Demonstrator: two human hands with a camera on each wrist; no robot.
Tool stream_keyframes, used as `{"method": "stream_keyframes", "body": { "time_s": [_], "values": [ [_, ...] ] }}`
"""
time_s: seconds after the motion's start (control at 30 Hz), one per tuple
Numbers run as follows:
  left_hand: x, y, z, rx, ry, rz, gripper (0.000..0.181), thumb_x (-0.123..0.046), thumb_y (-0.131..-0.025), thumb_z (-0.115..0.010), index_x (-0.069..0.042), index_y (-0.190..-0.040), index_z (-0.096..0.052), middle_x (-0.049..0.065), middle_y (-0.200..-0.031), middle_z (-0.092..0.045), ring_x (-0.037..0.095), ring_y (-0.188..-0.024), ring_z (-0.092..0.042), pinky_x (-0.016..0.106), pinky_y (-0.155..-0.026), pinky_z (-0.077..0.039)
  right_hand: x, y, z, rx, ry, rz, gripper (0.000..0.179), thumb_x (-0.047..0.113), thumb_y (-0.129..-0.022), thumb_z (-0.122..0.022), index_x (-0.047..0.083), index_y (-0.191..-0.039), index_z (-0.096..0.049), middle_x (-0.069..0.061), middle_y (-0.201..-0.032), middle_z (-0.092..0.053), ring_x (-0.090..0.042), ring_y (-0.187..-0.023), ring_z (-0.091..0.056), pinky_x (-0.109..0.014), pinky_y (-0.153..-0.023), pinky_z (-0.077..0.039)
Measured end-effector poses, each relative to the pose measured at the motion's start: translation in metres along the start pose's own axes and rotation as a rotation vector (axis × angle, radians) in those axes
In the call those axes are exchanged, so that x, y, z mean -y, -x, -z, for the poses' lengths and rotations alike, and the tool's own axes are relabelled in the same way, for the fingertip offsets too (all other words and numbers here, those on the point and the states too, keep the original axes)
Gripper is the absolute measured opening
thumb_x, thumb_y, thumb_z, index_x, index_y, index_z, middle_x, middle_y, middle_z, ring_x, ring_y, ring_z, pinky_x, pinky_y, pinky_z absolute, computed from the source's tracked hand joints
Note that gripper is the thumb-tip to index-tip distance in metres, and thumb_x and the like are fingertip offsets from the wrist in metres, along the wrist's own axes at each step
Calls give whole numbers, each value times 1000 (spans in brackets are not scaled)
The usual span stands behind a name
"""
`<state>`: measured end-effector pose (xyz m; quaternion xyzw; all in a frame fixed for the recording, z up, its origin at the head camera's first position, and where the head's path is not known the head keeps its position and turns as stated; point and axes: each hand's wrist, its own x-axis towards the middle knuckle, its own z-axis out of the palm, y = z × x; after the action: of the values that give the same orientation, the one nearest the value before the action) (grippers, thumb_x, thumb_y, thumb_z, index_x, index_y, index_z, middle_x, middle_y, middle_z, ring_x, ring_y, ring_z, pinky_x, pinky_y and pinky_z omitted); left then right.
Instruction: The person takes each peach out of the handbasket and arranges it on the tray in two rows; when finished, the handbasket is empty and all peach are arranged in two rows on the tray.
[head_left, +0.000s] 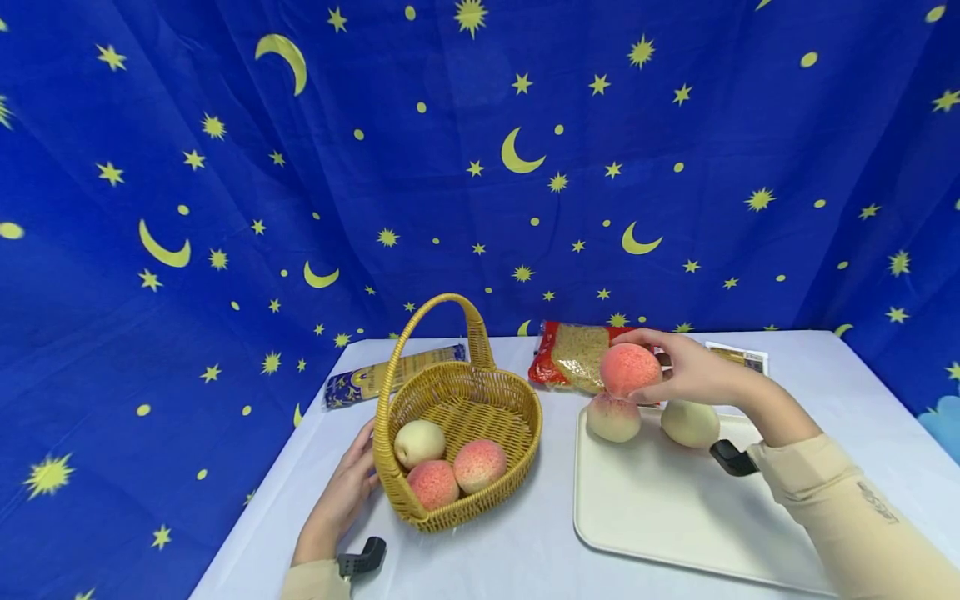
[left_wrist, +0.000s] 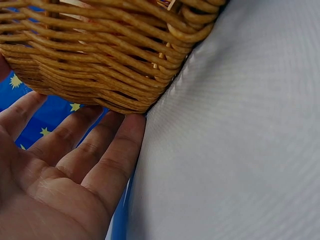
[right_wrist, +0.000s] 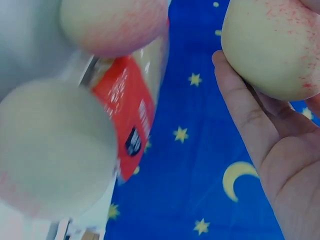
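Nearest, at the lower left of the head view, the person's left hand (head_left: pixel 341 492) stands beside the wicker basket (head_left: pixel 468 408); its fingers are extended and a little spread, with tips touching the low wall. In this basket lie one pale peach (head_left: pixel 420 443) and two pink peaches (head_left: pixel 480 466). At the lower right is the cream tray (head_left: pixel 652 500). On its far part rest a blushed peach (head_left: pixel 613 417) and a whitish peach (head_left: pixel 690 423). Above them, right of the centre, the right hand (head_left: pixel 693 371) holds a red peach (head_left: pixel 630 371) between thumb and fingers; in the right wrist view this fruit is apart from the others. Farther stands a red packet (head_left: pixel 577 358), before the starry cloth (head_left: pixel 450 167).

The step seems to be carrying one peach between tray and basket; the direction cannot be told. The next move probably calls for a steady right grip, the left hand keeping the basket quiet.
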<state>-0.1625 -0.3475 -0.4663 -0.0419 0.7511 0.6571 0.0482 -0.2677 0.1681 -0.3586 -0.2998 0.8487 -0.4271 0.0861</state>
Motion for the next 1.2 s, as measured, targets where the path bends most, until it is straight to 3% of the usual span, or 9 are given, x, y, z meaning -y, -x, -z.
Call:
{"method": "stream_keyframes", "body": {
  "time_s": [0.13, 0.27, 0.5, 0.57, 0.67, 0.83, 0.93, 1.07, 1.2],
  "values": [
    [0, 0, 0, 4, 5, -4, 62, -27, -113, -46, -23, -171, -24, 14, -178, -27, -17, -125, -51, 31, -110, -46, -11, 15, 8, -37, -8, 6, 67, 14, -86, -89, 4, -144, -57, -20, -139, -61, -28, -114, -71, -26, -91, -61],
    [0, 0, 0, 8, 2, -9, 62, -27, -113, -45, -23, -171, -25, 13, -178, -26, -15, -129, -50, 31, -111, -46, -24, 31, 17, -105, 61, -23, 69, 19, -86, -91, 7, -145, -56, -16, -138, -63, -16, -110, -72, -22, -89, -60],
    [-1, 1, 0, 15, -5, -7, 63, -27, -113, -45, -22, -172, -23, 13, -179, -23, 27, -160, -30, 36, -114, -43, -51, 62, 27, -184, 108, -64, 72, 15, -87, -91, 2, -147, -54, -20, -134, -67, 6, -103, -64, -17, -86, -57],
    [0, 1, 1, 17, -3, -4, 64, -26, -113, -45, -22, -172, -22, 14, -180, -22, 32, -163, -25, 35, -115, -43, -59, 70, 28, -196, 111, -87, 73, 15, -87, -91, 0, -148, -52, -23, -139, -64, 10, -104, -62, -15, -86, -56],
    [0, 1, 1, 7, -4, 1, 63, -26, -113, -45, -22, -172, -22, 13, -179, -24, 25, -159, -32, 32, -112, -45, -70, 82, 29, -219, 117, -125, 76, 15, -86, -91, 0, -149, -51, -20, -141, -63, 12, -103, -61, -15, -84, -56],
    [1, 1, 1, -1, -10, 0, 62, -27, -113, -45, -23, -171, -25, 12, -178, -27, -9, -134, -49, 31, -110, -46, -89, 98, 33, -241, 118, -179, 77, 16, -88, -90, -1, -150, -47, 11, -126, -63, 11, -101, -61, -17, -81, -57],
    [2, 1, 1, 8, -8, -3, 62, -28, -114, -45, -23, -172, -24, 13, -179, -25, -17, -125, -51, 31, -111, -45, -99, 107, 34, -254, 119, -202, 75, 17, -89, -89, 0, -149, -47, 24, -119, -60, 12, -100, -61, -16, -80, -55],
    [2, 2, 0, 8, -12, -5, 62, -29, -114, -45, -24, -172, -23, 12, -179, -23, -12, -130, -49, 31, -112, -45, -108, 115, 34, -268, 115, -211, 72, 17, -89, -88, 0, -148, -48, 29, -116, -61, 13, -101, -61, -16, -79, -53],
    [1, 1, 0, 5, -12, -1, 63, -29, -113, -45, -25, -172, -22, 12, -180, -22, 9, -148, -42, 34, -115, -44, -115, 120, 33, -262, 130, -243, 75, 21, -90, -87, -1, -149, -47, 23, -116, -64, 13, -99, -60, -19, -78, -54]
  ]
}}
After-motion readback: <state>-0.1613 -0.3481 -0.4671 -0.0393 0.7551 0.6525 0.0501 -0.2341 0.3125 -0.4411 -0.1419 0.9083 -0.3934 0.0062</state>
